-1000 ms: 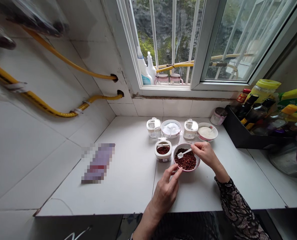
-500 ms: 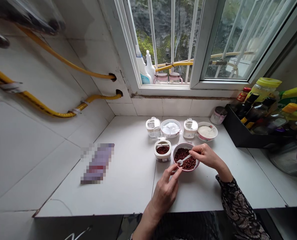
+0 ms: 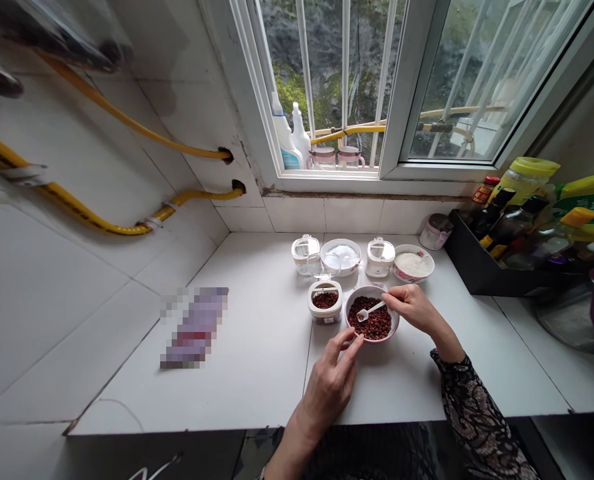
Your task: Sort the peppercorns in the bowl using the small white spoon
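Observation:
A pinkish-white bowl (image 3: 348, 317) on the counter holds dark red dried bits that look like peppercorns (image 3: 377, 328). The fingers of my left hand (image 3: 329, 380) are at its near-left rim, gripping the edge. My right hand (image 3: 411, 308) pinches the handle of a small white spoon (image 3: 371, 309) over the bowl. A few red bits lie in the spoon's scoop. Just left of the bowl is a seasoning jar (image 3: 325, 316), its clear lid raised, with the same red bits inside.
Behind are a lidded jar (image 3: 303, 251), a bowl of white grains (image 3: 343, 256), another lidded jar (image 3: 380, 257) and a bowl of off-white powder (image 3: 413, 263). A black box of bottles (image 3: 481, 272) stands right. A blurred purple packet (image 3: 197, 327) lies left.
My right hand has drawn slightly right and up with the spoon. The scoop has moved from the bowl's left rim to over the red bits. My left hand stays put.

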Demonstrator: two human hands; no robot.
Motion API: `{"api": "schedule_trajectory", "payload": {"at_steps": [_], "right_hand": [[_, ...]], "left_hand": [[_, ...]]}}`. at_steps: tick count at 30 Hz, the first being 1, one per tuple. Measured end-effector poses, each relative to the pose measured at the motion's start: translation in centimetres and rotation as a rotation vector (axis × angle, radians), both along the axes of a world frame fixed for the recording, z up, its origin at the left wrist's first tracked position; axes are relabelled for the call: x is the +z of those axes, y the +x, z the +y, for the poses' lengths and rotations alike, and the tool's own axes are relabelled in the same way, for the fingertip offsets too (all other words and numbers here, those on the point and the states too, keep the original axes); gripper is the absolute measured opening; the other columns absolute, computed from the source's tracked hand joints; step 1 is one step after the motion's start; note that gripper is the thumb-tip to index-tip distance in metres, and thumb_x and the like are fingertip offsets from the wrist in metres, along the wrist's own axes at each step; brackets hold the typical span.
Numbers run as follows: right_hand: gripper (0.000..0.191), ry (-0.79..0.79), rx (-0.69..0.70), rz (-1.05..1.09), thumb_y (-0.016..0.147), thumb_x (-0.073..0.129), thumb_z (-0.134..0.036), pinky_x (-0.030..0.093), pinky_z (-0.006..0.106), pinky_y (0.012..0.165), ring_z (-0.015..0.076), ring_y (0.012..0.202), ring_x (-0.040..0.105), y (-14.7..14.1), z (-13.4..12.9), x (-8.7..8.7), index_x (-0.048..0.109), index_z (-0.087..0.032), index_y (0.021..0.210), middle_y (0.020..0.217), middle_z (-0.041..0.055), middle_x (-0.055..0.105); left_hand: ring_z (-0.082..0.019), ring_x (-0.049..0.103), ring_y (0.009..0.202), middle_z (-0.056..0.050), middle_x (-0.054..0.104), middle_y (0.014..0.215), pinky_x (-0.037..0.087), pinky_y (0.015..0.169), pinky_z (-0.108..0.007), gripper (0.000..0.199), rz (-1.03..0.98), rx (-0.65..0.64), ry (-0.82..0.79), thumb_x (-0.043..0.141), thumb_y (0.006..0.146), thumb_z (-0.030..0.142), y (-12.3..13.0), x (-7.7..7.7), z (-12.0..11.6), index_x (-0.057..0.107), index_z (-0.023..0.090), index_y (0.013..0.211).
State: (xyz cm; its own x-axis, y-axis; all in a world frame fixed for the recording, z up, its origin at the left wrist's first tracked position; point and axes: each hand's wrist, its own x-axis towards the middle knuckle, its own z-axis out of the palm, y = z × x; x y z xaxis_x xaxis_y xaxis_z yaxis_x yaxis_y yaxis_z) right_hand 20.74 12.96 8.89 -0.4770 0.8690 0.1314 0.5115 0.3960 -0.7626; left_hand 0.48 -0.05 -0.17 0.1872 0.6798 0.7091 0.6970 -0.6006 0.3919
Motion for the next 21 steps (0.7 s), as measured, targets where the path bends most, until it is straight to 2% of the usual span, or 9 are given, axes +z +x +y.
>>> {"api": "schedule_trajectory", "payload": {"at_steps": [12, 18, 21], "right_hand": [[0.045, -0.018, -0.014, -0.021, 0.087, 0.047, -0.046, 0.022, 0.026, 0.048, 0.0100, 0.050, 0.030, 0.06, 0.43, -0.34, 0.038, -0.021, 0.050, 0.049, -0.0040, 0.033], [0.045, 0.004, 0.005, -0.015, 0.086, 0.051, -0.043, 0.019, 0.026, 0.047, 0.0100, 0.052, 0.027, -0.44, -0.11, -0.11, 0.032, -0.021, 0.051, 0.051, -0.0041, 0.029], [0.047, -0.076, 0.030, 0.025, 0.085, 0.053, -0.047, 0.019, 0.025, 0.047, 0.0098, 0.051, 0.028, -0.36, -0.13, -0.01, 0.036, -0.021, 0.050, 0.051, -0.0044, 0.031]], "left_hand": [[-0.020, 0.066, 0.116, -0.015, 0.059, 0.132, 0.063, 0.093, -0.032, 0.057, 0.013, 0.009, 0.003, 0.043, 0.095, 0.000, 0.03, 0.14, -0.08, 0.047, 0.021, 0.148], [-0.021, 0.066, 0.116, -0.015, 0.059, 0.132, 0.063, 0.092, -0.032, 0.060, 0.007, 0.003, 0.008, 0.043, 0.094, 0.000, 0.04, 0.06, 0.00, 0.045, 0.022, 0.150], [-0.021, 0.066, 0.118, -0.014, 0.060, 0.132, 0.062, 0.093, -0.032, 0.061, 0.008, 0.005, 0.003, 0.043, 0.095, 0.000, 0.03, 0.09, -0.03, 0.044, 0.023, 0.151]]}}
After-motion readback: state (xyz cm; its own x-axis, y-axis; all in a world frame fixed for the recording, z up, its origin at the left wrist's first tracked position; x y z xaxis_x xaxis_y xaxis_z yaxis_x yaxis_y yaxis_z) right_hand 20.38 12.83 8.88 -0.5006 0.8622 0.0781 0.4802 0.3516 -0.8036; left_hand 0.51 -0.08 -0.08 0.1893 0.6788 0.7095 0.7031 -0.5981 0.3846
